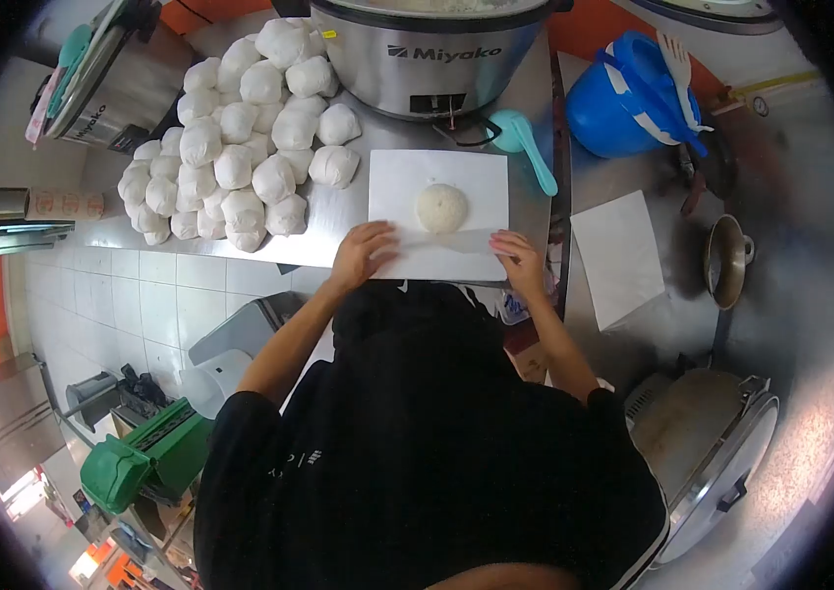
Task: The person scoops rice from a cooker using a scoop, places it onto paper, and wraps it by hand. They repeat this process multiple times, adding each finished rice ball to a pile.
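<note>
A round mound of rice (pixel 442 207) rests on a stack of white wrapping paper (pixel 392 177) at the front of the steel table. My left hand (pixel 366 256) is closed on the near left part of the top sheet. On the right, my right hand (pixel 519 262) pinches the same sheet near its right side. Between the two hands the near edge of the sheet is lifted and curled towards the rice. To the left, a pile of white paper-wrapped parcels (pixel 237 138) covers much of the table.
Behind the paper stands a large rice cooker (pixel 436 64), with a teal scoop (pixel 525 143) beside it. A blue bucket (pixel 599 103), a loose paper sheet (pixel 620 258) and a metal pan (pixel 726 262) are on the right. Another cooker (pixel 122 93) stands at far left.
</note>
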Tool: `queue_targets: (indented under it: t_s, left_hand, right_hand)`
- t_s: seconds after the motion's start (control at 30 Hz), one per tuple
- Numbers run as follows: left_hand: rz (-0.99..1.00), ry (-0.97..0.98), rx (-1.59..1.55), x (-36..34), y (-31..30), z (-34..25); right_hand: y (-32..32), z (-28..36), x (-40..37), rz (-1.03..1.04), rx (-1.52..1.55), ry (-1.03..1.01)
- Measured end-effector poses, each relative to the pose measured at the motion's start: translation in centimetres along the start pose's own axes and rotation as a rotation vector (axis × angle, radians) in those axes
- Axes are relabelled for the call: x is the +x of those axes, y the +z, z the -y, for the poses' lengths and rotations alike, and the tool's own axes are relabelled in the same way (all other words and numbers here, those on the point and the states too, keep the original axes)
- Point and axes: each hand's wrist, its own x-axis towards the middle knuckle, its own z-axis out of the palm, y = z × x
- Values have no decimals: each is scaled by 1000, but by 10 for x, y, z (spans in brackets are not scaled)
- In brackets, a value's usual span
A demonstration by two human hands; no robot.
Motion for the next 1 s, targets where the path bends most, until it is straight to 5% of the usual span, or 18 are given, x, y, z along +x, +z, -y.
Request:
queue_targets:
  t_s: [0.2,0.3,0.4,0.43,0.53,0.63,0.7,0.73,0.77,0.8,0.83,0.87,0.93,1.0]
  left_hand:
    - [-29,-74,-38,-45,1,12]
    - [-196,-233,-382,-43,9,27]
    - [-115,-833,-549,-12,9,25]
    - [-158,-845,-465,-5,14,26]
    - [-244,-890,-211,12,19,21]
    - [-274,-947,-32,21,14,11]
    - [-303,-987,-11,16,18,12]
    - [-438,-840,104,13,23,11]
    - [-554,-690,219,8,29,8]
    - [-516,-439,236,3,32,-2]
    - [-209,-384,125,2,34,-19]
    - [-102,-24,207,0,45,-25]
    - [87,35,321,2,57,-35]
    - [52,23,295,6,53,-38]
  right_hand:
    - [-4,19,-35,106,-61,-16]
    - [3,8,-35,46,198,133]
    - [9,-35,-19,14,384,587]
    - [9,-40,-5,6,418,785]
    - [5,-27,24,38,768,929]
    - [7,-34,31,76,789,1041]
    - [4,-43,40,122,323,864]
    - [4,-47,42,154,96,774]
    - [7,-46,51,89,-214,448]
    - [10,-16,65,91,-454,286]
    - [22,-24,74,-41,-657,-102]
    - [26,-12,88,12,-637,-191]
    - [39,-16,97,63,-800,-223]
    - [44,-20,104,90,-826,-268]
